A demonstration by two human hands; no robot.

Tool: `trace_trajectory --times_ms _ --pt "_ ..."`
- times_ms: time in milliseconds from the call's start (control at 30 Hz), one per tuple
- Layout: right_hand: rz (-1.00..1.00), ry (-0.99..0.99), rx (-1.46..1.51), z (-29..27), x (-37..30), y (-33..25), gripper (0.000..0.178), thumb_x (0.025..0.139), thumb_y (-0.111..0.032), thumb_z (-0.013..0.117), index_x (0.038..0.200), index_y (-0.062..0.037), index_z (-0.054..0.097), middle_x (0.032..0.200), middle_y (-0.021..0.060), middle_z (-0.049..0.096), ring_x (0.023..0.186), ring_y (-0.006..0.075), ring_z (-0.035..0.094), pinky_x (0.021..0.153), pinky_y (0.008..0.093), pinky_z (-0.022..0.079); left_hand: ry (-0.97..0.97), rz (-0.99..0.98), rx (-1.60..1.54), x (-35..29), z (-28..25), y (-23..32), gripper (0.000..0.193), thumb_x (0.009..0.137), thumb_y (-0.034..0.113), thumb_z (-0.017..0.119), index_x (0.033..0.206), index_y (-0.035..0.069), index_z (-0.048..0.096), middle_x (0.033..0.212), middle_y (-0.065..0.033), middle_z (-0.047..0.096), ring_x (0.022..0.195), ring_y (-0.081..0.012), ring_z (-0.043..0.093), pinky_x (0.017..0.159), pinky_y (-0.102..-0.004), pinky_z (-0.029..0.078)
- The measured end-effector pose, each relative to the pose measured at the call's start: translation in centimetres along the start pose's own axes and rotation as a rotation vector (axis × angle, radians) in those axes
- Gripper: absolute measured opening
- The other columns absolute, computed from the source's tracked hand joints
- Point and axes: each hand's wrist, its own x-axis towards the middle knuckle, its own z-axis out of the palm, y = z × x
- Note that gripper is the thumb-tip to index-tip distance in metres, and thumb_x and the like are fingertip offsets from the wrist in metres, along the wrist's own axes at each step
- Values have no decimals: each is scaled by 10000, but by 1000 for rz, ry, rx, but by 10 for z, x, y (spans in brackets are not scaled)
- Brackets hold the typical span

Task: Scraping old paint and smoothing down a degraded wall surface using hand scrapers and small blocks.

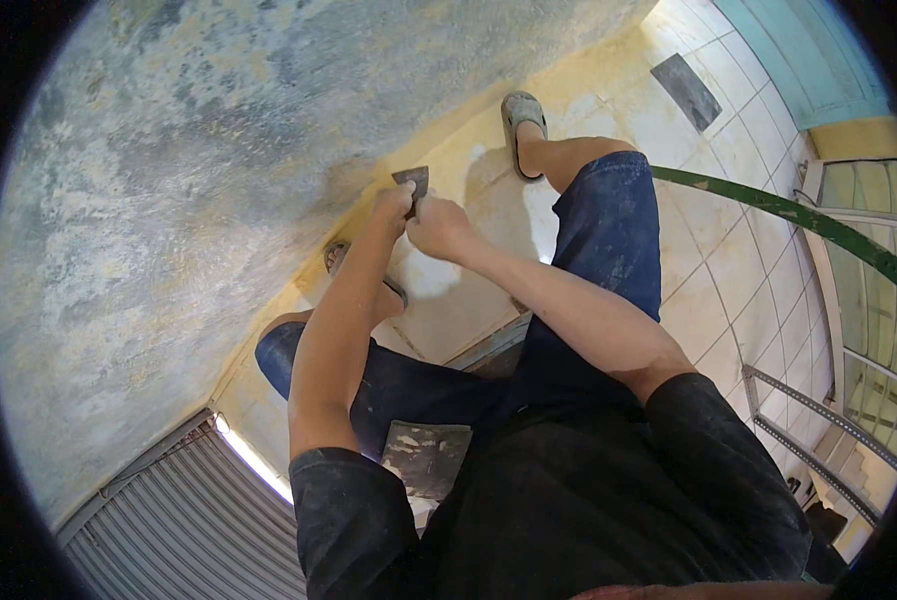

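Note:
Both of my hands meet in front of me, close to the foot of a mottled grey-blue wall (168,170). Between them is a small scraper (411,178) with a flat dark blade, its blade end pointing away from me toward the wall. My left hand (392,204) is closed at the left side of the scraper, by the blade. My right hand (441,228) is closed just below it, the fingers curled in at the tool's lower end. The handle is mostly hidden by the fingers. The blade seems apart from the wall.
Yellowish dust covers the white tiled floor (733,265) along the wall. A dark rectangular plate (686,92) lies at far right. A green curved bar (768,203) crosses the right side, near a slotted metal frame (818,445). A grey ribbed shutter (188,515) stands lower left.

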Motion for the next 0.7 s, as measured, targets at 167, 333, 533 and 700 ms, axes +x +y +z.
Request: trace_trajectory --times_ms 167,333,533,700 --pt "344 -164 467 -22 11 17 352 850 -211 623 1057 73 640 819 235 701 711 327 730 612 416 569 102 106 404 -17 24 28 289 1038 225 561 1079 -32 685 979 -141 756 822 -286 732 752 -435 594" --pt "390 -161 729 -26 20 19 220 837 -134 628 925 66 653 734 163 672 572 235 659 471 374 493 411 598 1469 -45 7 91 329 927 312 676 959 -12 725 909 -218 747 813 -354 726 799 -459 579" --pt "386 -128 475 -1 39 49 261 847 -174 613 905 70 683 730 200 685 595 276 681 532 406 523 529 760 1190 -137 -13 168 361 929 413 686 880 63 757 888 -204 739 859 -401 704 773 -457 537" --pt "360 -44 449 3 53 62 394 883 -286 614 822 98 683 689 218 676 601 288 685 566 424 531 648 792 1008 -182 -20 189 439 953 492 663 843 76 749 818 -176 728 836 -407 691 761 -464 531"
